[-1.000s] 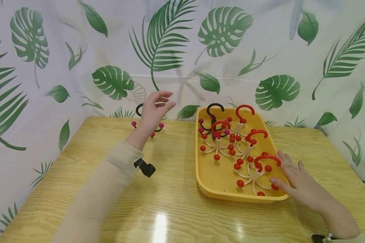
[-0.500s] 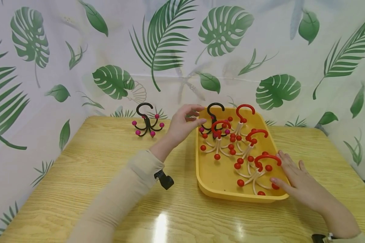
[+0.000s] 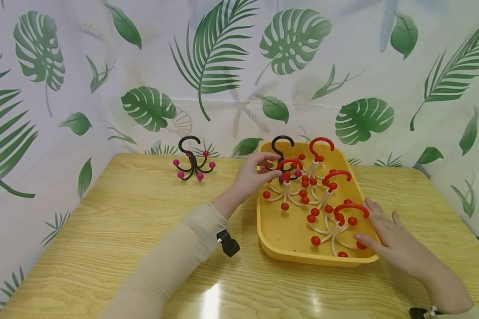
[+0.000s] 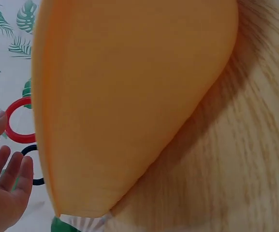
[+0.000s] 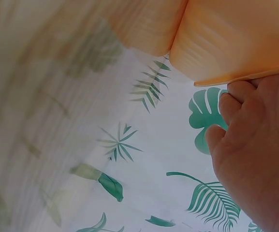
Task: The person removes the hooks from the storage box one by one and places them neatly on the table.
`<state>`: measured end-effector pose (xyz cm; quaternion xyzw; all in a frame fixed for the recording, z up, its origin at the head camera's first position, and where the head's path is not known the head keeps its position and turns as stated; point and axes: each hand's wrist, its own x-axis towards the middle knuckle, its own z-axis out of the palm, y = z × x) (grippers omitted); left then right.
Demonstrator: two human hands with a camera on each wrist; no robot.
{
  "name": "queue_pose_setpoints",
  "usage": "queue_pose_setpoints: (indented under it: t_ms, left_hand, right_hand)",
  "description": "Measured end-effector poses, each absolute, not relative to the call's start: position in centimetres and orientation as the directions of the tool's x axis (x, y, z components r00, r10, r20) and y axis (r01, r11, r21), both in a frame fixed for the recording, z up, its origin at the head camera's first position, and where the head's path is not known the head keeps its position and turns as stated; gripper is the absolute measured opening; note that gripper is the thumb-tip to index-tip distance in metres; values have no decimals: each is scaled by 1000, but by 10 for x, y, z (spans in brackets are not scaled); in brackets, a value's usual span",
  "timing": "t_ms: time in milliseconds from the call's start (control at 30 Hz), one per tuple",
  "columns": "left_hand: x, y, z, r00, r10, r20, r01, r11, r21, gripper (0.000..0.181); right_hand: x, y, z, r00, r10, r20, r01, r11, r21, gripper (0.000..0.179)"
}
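Note:
My left hand (image 3: 252, 176) reaches over the left rim of a yellow tray (image 3: 278, 230), fingers and thumb parted beside the red hook of a multi-arm hanger (image 3: 286, 189) with cream arms and red ball tips. In the left wrist view, the thumb tip overlaps the edge of that red hook (image 4: 19, 138). Just behind stands a black hanger (image 3: 280, 144) with magenta balls, partly hidden by the fingers. My right hand (image 3: 399, 243) rests along the tray's right rim with straight fingers, its thumb over the inside edge, near a red-hooked hanger (image 3: 337, 228).
Two more red-hooked hangers, one at the back (image 3: 314, 168) and one in the middle (image 3: 323, 199), stand in the tray. Another black hanger (image 3: 193, 164) with magenta balls stands on the wooden table (image 3: 143, 212) at the back left. A leaf-print cloth (image 3: 223, 106) hangs behind.
My left hand has moved right from the black hanger on the table to the left rear of the tray, uncovering that hanger. The right hand stays on the rim.

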<state>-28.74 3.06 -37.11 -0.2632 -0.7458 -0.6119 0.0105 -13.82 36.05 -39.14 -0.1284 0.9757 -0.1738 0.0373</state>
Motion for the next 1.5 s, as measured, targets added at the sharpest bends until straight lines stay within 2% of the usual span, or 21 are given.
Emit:
queue_pose_setpoints:
  t_ms: [433,933,1200,1500]
  left_hand:
    - [-288,41,-376,-862,370,347,419,135,898,33]
    - [-287,52,-371,-910,276,309,365,183,913,19]
    - [-288,57,-372,-890,280,361,416,171,893,16]
    - [-284,56,-365,-894,248,374,415,137,900,16]
  right_hand:
    - [-137,359,-389,-963,-268,-27,-240,902,-359,82]
    - [-137,361,-390,-962,-270,-26,-243,899,-364,82]
    - [-137,360,-390,-964,-265,-35,-235,901,-365,82]
    - [-138,361,-391,-963,-270,-30,-240,898,-370,81]
